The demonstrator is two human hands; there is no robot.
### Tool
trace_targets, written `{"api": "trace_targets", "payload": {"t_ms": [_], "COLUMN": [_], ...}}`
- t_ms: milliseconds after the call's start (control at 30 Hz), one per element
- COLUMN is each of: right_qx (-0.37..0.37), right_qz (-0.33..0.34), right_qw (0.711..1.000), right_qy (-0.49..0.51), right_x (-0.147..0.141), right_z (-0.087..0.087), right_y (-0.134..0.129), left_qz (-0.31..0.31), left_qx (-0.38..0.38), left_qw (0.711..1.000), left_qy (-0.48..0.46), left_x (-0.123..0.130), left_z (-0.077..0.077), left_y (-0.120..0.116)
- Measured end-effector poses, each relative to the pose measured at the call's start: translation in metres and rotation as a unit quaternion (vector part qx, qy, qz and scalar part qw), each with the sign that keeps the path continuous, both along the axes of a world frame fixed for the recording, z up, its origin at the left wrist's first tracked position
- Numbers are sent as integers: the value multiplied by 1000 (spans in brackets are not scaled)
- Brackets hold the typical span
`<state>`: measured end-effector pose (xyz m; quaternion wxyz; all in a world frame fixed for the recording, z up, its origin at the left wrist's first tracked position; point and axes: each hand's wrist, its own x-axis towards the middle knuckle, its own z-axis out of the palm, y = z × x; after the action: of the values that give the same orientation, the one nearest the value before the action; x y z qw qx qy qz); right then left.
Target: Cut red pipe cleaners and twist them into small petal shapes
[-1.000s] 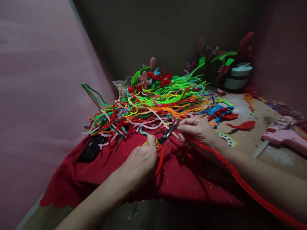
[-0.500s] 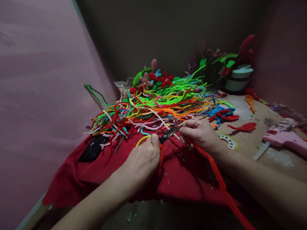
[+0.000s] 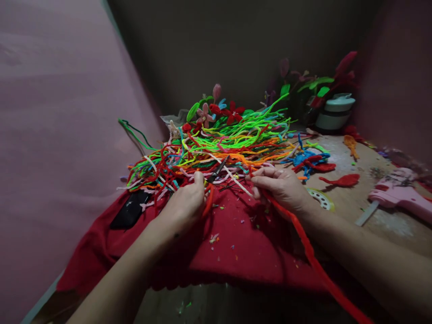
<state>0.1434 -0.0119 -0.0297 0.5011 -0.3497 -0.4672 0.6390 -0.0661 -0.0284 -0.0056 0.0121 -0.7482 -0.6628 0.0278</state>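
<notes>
The left hand (image 3: 191, 198) grips scissors (image 3: 218, 170). The right hand (image 3: 275, 186) pinches a red strip (image 3: 303, 236) that trails toward the wearer. Beyond both hands lie tangled stems (image 3: 219, 146); right of the right hand, a glue gun (image 3: 396, 191).

The brown table (image 3: 418, 231) has a red cloth (image 3: 249, 252) spread over its near and left part, with small scraps (image 3: 214, 238) scattered on it toward six o'clock and a black phone (image 3: 131, 209) at nine. A tangled heap of multicoloured fuzzy stems (image 3: 229, 141) sprawls from ten to twelve o'clock, and a pale lidded container (image 3: 334, 112) stands at one. At two o'clock lie a blue fuzzy bundle (image 3: 305, 158) and an orange piece (image 3: 351, 145); around three are a red fuzzy piece (image 3: 344, 180), a holed ring (image 3: 322, 199) and a pink glue gun (image 3: 396, 193).
</notes>
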Motion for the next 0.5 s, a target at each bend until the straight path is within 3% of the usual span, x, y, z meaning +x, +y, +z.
{"api": "trace_targets", "payload": {"t_ms": [100,200,267,333,400,500], "right_qx": [-29,-33,-33,-43,-60,-85], "right_qz": [-1,-23,-60,-103,-139,-161], "right_qw": [999,998,996,992,986,980], "right_qy": [22,39,51,60,69,78], "right_x": [2,4,6,8,9,10], "right_z": [-2,-4,-4,-3,-2,-1], "right_y": [5,10,13,15,17,19], "left_qz": [46,1,-64,-178,-305,-416], "left_qx": [17,50,118,146,133,190], "left_qw": [998,998,991,966,917,850], "left_qy": [37,39,5,-116,-222,-261], "left_x": [-17,-22,-11,11,39,78], "left_z": [3,11,15,17,15,7], "left_y": [25,39,35,22,1,-29]}}
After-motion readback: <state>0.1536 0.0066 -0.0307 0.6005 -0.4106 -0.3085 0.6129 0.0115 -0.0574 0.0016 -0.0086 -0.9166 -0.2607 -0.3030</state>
